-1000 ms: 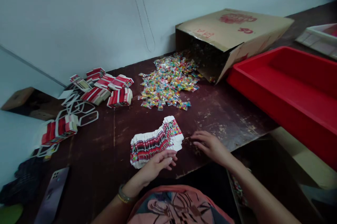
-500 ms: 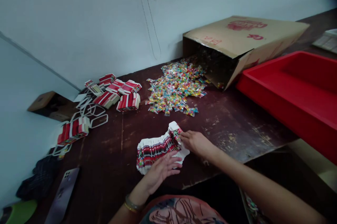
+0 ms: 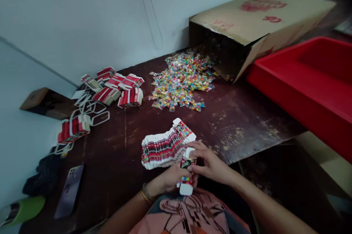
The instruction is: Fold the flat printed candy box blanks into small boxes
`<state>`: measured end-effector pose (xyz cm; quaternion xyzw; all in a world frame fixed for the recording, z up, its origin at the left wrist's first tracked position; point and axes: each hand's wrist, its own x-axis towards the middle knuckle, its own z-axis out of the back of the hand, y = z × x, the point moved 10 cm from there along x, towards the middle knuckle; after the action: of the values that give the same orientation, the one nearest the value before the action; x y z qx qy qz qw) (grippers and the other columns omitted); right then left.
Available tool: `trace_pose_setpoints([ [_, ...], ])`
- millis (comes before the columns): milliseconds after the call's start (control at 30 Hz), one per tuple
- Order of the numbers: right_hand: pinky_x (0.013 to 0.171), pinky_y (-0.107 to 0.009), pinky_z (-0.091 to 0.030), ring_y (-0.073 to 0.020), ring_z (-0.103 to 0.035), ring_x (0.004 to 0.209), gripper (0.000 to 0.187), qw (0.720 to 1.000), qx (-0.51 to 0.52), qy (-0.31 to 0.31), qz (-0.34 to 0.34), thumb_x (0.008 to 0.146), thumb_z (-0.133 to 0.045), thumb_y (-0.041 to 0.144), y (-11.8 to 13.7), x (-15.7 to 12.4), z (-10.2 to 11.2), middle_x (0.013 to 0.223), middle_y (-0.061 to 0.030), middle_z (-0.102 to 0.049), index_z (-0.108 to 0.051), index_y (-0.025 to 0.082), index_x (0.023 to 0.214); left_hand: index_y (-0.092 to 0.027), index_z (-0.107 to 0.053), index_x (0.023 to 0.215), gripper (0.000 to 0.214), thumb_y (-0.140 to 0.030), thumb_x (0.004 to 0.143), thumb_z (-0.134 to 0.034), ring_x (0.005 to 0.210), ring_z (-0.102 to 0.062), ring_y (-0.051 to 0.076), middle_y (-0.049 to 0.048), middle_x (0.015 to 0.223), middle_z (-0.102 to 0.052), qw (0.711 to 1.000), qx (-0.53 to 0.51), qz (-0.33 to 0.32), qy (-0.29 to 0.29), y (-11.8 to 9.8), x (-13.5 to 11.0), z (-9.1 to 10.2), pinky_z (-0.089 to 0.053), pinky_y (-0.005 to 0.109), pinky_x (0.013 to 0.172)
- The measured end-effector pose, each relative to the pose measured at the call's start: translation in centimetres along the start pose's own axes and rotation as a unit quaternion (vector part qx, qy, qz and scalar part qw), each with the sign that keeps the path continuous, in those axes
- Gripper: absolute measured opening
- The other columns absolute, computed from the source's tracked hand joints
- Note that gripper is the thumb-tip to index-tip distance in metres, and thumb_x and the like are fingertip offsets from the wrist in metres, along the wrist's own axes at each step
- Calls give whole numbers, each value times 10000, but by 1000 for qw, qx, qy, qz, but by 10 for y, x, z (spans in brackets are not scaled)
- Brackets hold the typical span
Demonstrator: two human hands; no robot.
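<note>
Both hands meet near the table's front edge around one small flat printed carton (image 3: 187,169), red, white and multicoloured. My left hand (image 3: 168,178) grips it from the left and below. My right hand (image 3: 209,164) pinches it from the right and above. Just beyond them lies a fanned stack of the same flat cartons (image 3: 165,146) on the dark wooden table (image 3: 233,124). Farther back a heap of small colourful wrapped candies (image 3: 183,80) spills from a cardboard box (image 3: 247,25) tipped on its side.
Bundles of red-and-white cartons (image 3: 115,89) and loose white bands lie at the back left, with another bundle (image 3: 73,129) nearer. A phone (image 3: 68,190), a dark cloth and a green object sit at the left edge. A red tray (image 3: 308,80) stands on the right.
My right hand drew one carton off the fanned stack and pulled it toward me. My left hand left the stack and closed on that carton too. The view shifted slightly.
</note>
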<state>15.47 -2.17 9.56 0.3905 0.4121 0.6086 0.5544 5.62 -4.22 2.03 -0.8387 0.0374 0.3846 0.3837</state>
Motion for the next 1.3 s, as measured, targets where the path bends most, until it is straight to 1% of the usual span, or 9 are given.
trace_pose_setpoints([
  [167,1004,-380,-402,-242,-523,1178,290,972,145,182,3,825,-678,384,10,-2,-16,1191,-73,-600,-633,168,638,-136,-648,841,274,-293,633,-730,612,-563,134,16,698,-633,990,64,4,124,-9,-11,-23,-425,252,597],
  [300,985,-341,-402,-212,-543,1116,245,977,176,115,-19,852,-643,409,2,-1,-1,1211,-55,-560,-687,184,767,-147,-614,890,385,-451,691,-742,580,-435,89,-37,686,-529,987,110,-110,-30,-25,-6,8,-383,230,588],
  [467,937,-324,-427,-202,-564,1034,229,973,196,115,-24,880,-608,384,1,-12,-14,1101,-54,-580,-681,188,788,-131,-628,969,457,-482,701,-744,716,-486,127,-3,780,-569,988,106,-100,54,-9,2,-8,-409,249,696],
  [733,828,-290,-454,-170,-580,879,173,973,212,25,-91,890,-595,317,-21,-23,-9,913,-10,-635,-597,213,1028,-172,-519,1083,413,-415,791,-679,888,-565,182,27,927,-626,970,84,-199,-112,-19,-2,12,-445,304,838],
  [833,709,-236,-463,-129,-564,776,255,946,302,-2,-119,854,-653,329,-33,-33,-16,868,18,-619,-525,231,1051,-224,-396,1107,433,-314,799,-687,834,-593,158,10,922,-637,955,99,-242,-139,-23,-17,20,-457,288,793],
  [967,516,-166,-420,-76,-487,568,258,868,450,-20,-209,845,-655,420,-64,-51,-38,660,49,-550,-531,195,867,-223,-406,1096,402,-294,803,-673,791,-614,153,11,882,-646,950,146,-249,-117,-21,-24,18,-454,280,762],
  [1133,474,-112,-413,-17,-464,498,271,748,583,78,-307,702,-787,237,-74,-67,-74,703,48,-568,-594,161,876,-163,-616,892,173,-326,834,-617,709,-554,137,16,762,-625,927,263,-251,-96,-24,-29,4,-411,259,697],
  [1200,478,-113,-441,-11,-479,481,282,735,588,111,-318,664,-796,198,-68,-67,-79,709,41,-588,-615,149,875,-155,-639,818,171,-315,847,-587,735,-544,141,26,772,-622,932,236,-254,-107,-25,-31,4,-404,266,718],
  [1300,520,-152,-507,-45,-543,548,317,761,553,117,-319,628,-808,211,-61,-62,-76,748,27,-611,-638,152,889,-202,-592,1093,346,-223,752,-642,734,-537,133,-6,798,-609,976,42,-193,-96,-7,-21,10,-398,257,706],
])
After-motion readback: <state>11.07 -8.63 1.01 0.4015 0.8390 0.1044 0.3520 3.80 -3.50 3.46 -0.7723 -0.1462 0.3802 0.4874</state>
